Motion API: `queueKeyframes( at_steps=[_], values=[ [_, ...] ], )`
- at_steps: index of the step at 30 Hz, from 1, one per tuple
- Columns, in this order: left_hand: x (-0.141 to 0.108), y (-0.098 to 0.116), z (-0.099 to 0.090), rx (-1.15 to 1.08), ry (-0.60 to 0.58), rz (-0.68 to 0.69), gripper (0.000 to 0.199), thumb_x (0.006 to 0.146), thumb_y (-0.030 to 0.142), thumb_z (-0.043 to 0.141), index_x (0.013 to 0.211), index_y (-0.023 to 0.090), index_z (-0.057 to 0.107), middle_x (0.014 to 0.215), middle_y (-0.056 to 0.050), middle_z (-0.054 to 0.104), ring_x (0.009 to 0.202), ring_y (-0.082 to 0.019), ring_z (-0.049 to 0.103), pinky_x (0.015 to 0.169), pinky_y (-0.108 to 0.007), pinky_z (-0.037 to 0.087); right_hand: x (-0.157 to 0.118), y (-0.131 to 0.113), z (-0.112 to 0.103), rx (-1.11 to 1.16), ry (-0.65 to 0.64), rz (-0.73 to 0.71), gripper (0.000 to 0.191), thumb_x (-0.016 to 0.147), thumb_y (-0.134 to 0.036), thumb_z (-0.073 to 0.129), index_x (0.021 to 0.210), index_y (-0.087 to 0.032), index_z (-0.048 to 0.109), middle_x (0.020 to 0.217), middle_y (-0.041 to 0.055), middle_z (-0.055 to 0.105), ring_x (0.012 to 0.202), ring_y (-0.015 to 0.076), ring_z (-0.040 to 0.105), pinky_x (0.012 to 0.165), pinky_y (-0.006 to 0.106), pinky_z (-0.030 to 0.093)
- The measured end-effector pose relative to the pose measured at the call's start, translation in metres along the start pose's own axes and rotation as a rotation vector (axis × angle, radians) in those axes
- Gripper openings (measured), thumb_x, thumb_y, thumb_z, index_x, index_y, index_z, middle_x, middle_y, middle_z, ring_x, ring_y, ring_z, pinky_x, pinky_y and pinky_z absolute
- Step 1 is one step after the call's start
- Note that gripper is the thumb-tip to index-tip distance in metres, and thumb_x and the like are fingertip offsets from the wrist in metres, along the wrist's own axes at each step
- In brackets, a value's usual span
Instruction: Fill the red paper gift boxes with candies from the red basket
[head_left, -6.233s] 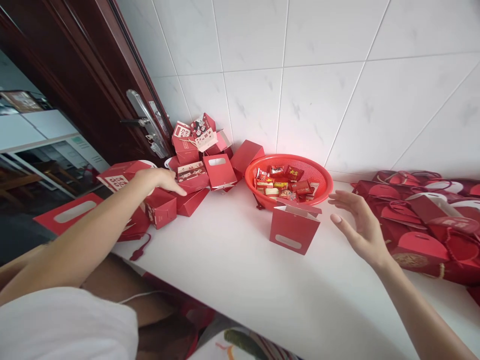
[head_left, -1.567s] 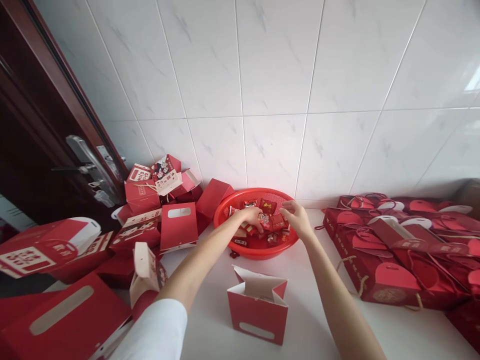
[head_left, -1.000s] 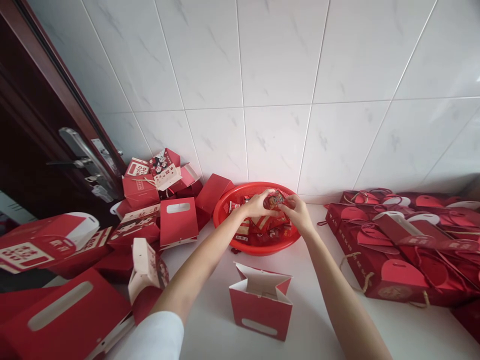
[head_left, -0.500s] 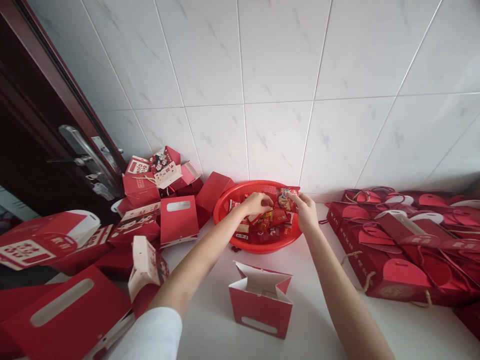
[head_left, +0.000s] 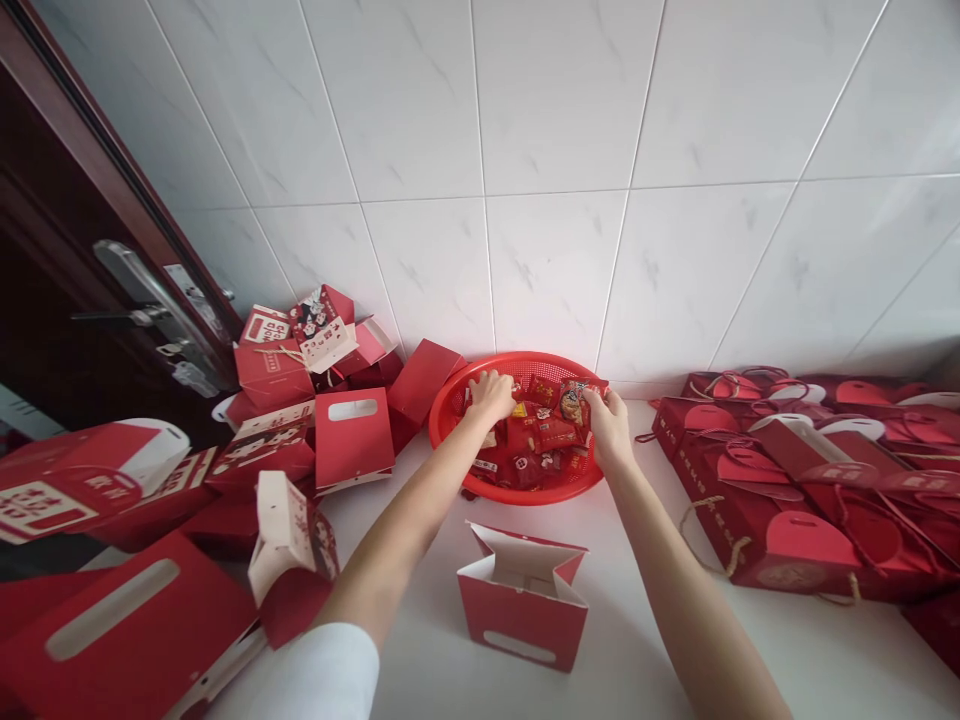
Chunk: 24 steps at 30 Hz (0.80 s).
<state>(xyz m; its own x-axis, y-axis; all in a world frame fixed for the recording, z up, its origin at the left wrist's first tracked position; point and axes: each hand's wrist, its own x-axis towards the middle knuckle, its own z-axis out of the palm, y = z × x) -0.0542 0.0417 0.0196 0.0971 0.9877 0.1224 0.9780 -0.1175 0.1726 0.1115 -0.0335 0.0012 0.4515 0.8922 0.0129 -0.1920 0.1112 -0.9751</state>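
A red plastic basket [head_left: 517, 497] by the wall holds several small wrapped snacks, mostly in red packets. Over the basket's left part, my left hand [head_left: 493, 396] has its fingers curled down among the packets; what they grip, if anything, is hidden. At the basket's right side, my right hand [head_left: 613, 428] pinches a red snack packet [head_left: 574, 402] with a round picture on it by its edge. An upright red paper box [head_left: 525, 615] with an unfolded top and white inside stands in front of the basket, between my forearms.
Red boxes [head_left: 352, 440] lie heaped on the left, near a dark door with a metal handle [head_left: 150, 300]. Filled-out red gift boxes [head_left: 795, 550] with cord handles stand in rows on the right. A white tiled wall [head_left: 555, 270] rises behind.
My left hand has moved slightly left and back within the basket, its fingers now lower and curled. My right hand keeps the snack packet, shifted slightly right. The view has tilted a little.
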Motion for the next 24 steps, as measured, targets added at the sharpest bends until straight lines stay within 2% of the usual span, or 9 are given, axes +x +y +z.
queueKeyframes(
  at_steps=[3,6,11,15,18,22,24],
  values=[
    [0.002,-0.015,-0.007,-0.099,0.162,-0.118,0.029,0.084,0.019,0.066,0.113,0.02,0.07,0.131,-0.018,0.063,0.129,-0.039,0.053,0.105,-0.052,0.045,-0.008,0.006,-0.003,-0.227,0.057,-0.179,0.019,0.08,-0.04,0.056,0.078,-0.024,0.046,0.074,-0.001,0.058,0.074,0.0186,0.055,0.065,0.03,0.044],
    [0.003,-0.031,-0.008,-0.207,0.296,-0.242,0.036,0.085,0.023,0.066,0.121,0.018,0.066,0.129,-0.022,0.062,0.126,-0.042,0.055,0.1,-0.053,0.048,-0.017,0.008,-0.008,-0.329,0.035,-0.319,0.022,0.084,-0.043,0.054,0.079,-0.025,0.042,0.07,-0.0009,0.055,0.069,0.0185,0.05,0.062,0.031,0.039],
    [0.002,-0.045,-0.007,-0.363,0.426,-0.313,0.041,0.08,0.019,0.068,0.122,0.02,0.065,0.113,-0.018,0.072,0.111,-0.038,0.065,0.092,-0.05,0.052,-0.039,0.008,-0.014,-0.389,-0.018,-0.384,0.028,0.087,-0.046,0.053,0.077,-0.026,0.036,0.066,-0.0019,0.05,0.061,0.0181,0.044,0.058,0.031,0.034],
    [-0.008,-0.038,-0.015,-0.455,0.576,-0.287,0.034,0.092,0.021,0.056,0.126,0.021,0.063,0.122,-0.015,0.071,0.115,-0.035,0.065,0.095,-0.049,0.051,-0.058,0.015,-0.019,-0.405,-0.046,-0.435,0.027,0.09,-0.051,0.051,0.086,-0.026,0.042,0.078,0.0013,0.056,0.071,0.0207,0.051,0.068,0.034,0.04],
    [-0.014,-0.028,-0.022,-0.548,0.715,-0.244,0.032,0.094,0.023,0.055,0.125,0.023,0.064,0.125,-0.012,0.07,0.12,-0.032,0.063,0.101,-0.045,0.048,-0.055,0.019,-0.024,-0.359,-0.061,-0.475,0.029,0.09,-0.054,0.05,0.091,-0.025,0.045,0.084,0.0024,0.057,0.076,0.0209,0.053,0.073,0.034,0.041],
    [-0.007,-0.018,-0.025,-0.585,0.705,-0.235,0.027,0.092,0.017,0.055,0.116,0.023,0.068,0.12,-0.009,0.073,0.114,-0.03,0.066,0.097,-0.042,0.05,-0.03,0.016,-0.028,-0.274,0.017,-0.506,0.034,0.09,-0.054,0.05,0.077,-0.026,0.036,0.069,-0.003,0.043,0.066,0.0167,0.042,0.065,0.031,0.037],
    [0.001,-0.016,-0.025,-0.601,0.701,-0.229,0.025,0.093,0.017,0.053,0.111,0.024,0.068,0.118,-0.009,0.074,0.113,-0.029,0.066,0.095,-0.041,0.051,-0.016,0.015,-0.027,-0.263,0.044,-0.526,0.035,0.088,-0.054,0.051,0.075,-0.026,0.035,0.068,-0.0034,0.042,0.066,0.0163,0.041,0.065,0.03,0.037]
  ],
)
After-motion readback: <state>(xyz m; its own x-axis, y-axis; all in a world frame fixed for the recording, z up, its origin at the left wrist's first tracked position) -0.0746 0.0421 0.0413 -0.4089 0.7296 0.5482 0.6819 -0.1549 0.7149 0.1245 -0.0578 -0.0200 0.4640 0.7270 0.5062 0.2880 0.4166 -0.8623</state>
